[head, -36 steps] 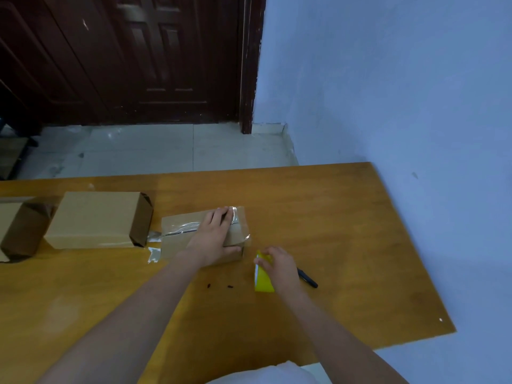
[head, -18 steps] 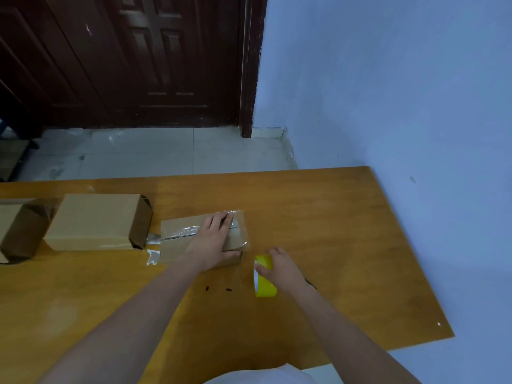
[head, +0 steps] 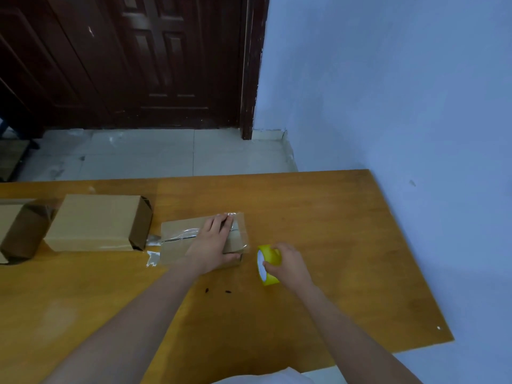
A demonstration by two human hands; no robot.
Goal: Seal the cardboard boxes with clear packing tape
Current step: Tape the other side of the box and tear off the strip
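Far-left box point(head: 19, 231): a cardboard box is lying on its side at the table's left edge, partly cut off by the frame, its dark end looking open; likely light and hollow, so best taken by the long sides.
Second box point(head: 97, 221): a longer cardboard box is sitting just beside it, with its right end flap point(head: 141, 221) standing slightly ajar; it looks stiff along the panels and weak at that flap.
Box being sealed point(head: 180, 242): the smallest box is lying near the table's middle, clear tape point(head: 182, 235) gleaming along its top seam and wrinkling at the near left corner.
Left hand point(head: 213, 242): it is pressing flat on this box, fingers straight across the top and thumb down the near side, pinning it to the wooden table point(head: 318, 231).
Handling judgement: the box is probably light enough to skid, so pressing down from above seems wise; the film looks thin, clingy and quick to crease.
Tape roll point(head: 267, 264): the yellow-cored roll is standing on edge just right of the box.
Right hand point(head: 288, 264): its fingers are curling round the roll's rim, gripping it.
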